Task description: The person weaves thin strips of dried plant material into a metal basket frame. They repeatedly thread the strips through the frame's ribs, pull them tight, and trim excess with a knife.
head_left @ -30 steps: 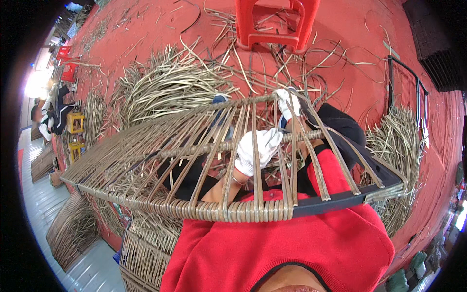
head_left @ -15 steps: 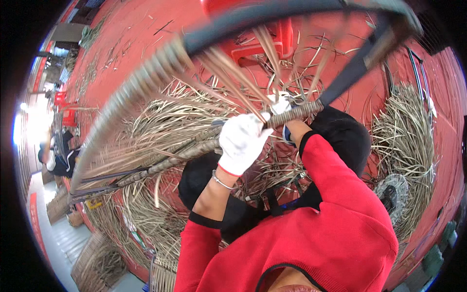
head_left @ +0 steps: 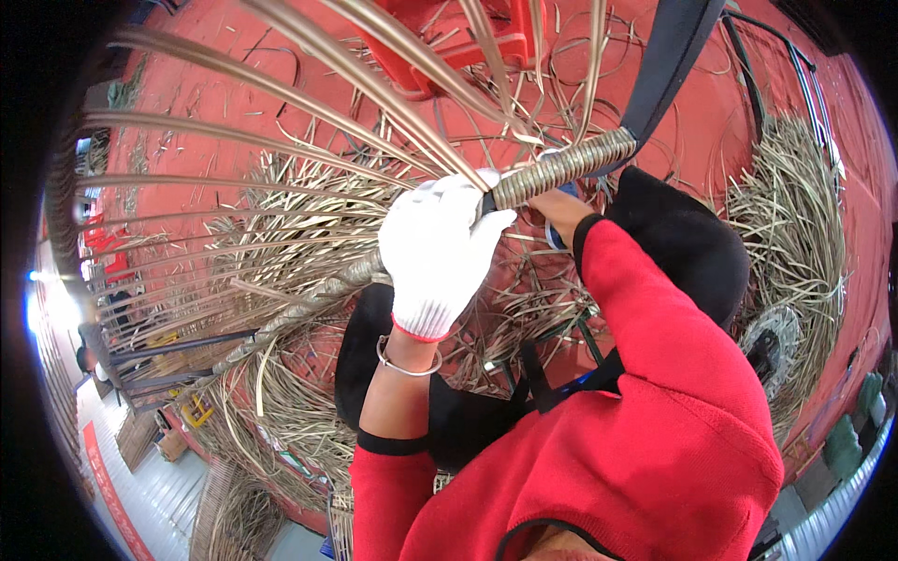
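Note:
A frame with a curved outer rim crosses the view, its near bar (head_left: 566, 170) wound tightly with tan strips. My left hand (head_left: 435, 248), in a white glove, is closed round this bar at the end of the winding, with a bit of dark bar showing beside its fingers. Long paired strips (head_left: 365, 79) fan out from the bar toward the far rim. My right hand (head_left: 550, 204) reaches behind the bar; its fingers are hidden. To the right, the frame turns into a bare black section (head_left: 669, 70).
Loose strips lie in heaps on the red floor, left (head_left: 290, 201) and right (head_left: 790, 215) of me. A red stool (head_left: 398, 70) stands beyond the frame. My knees in black trousers are beneath the bar. A roll in clear wrap (head_left: 772, 351) lies at right.
The frame has swung toward the left and turned, so its outer rim now sits at the far left and the strips spread wide. My left hand has shifted slightly left and down.

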`<state>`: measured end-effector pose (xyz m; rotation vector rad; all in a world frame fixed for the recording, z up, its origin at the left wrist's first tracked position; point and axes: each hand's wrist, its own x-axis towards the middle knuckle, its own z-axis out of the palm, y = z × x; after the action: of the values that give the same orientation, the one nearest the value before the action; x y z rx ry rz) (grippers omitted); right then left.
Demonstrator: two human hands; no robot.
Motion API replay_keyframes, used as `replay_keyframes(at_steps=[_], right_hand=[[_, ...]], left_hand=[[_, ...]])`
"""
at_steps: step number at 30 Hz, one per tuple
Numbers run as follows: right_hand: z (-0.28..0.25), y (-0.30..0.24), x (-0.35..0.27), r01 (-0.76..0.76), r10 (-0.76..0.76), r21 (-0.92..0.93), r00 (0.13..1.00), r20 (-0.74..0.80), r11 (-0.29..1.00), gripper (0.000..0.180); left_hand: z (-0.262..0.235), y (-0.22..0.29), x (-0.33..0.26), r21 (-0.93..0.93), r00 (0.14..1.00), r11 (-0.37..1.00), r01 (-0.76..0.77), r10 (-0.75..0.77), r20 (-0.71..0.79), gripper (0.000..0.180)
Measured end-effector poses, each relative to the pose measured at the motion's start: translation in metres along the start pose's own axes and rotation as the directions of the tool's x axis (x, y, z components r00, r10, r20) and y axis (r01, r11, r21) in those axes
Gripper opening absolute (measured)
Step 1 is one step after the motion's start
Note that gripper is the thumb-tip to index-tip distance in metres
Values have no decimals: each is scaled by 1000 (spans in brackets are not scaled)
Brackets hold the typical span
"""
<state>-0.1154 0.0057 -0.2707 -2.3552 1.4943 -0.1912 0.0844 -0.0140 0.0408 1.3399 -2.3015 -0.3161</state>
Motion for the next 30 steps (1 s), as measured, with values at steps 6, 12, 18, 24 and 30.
replay_keyframes(at_steps=[6, 12, 18, 24, 30], right_hand=[[16, -4, 2, 15, -13, -33, 998, 65, 999, 14], [43, -38, 13, -39, 48, -118, 996, 79, 992, 15], [32, -40, 53, 180, -167, -89, 977, 133, 980, 13], [33, -49, 5, -21, 28, -97, 998, 62, 995, 16], [67, -64, 2, -238, 244, -64, 963, 111, 969, 27]], left_hand=[[1, 5, 0, -19, 999, 999, 31, -32, -9, 33], [5, 5, -3, 4, 999, 1000, 25, -25, -22, 36], [13, -3, -1, -19, 999, 1000, -14, 13, -46, 38], [12, -2, -2, -32, 995, 998, -46, 42, -95, 39], [14, -2, -7, 2, 994, 998, -60, 60, -92, 39]])
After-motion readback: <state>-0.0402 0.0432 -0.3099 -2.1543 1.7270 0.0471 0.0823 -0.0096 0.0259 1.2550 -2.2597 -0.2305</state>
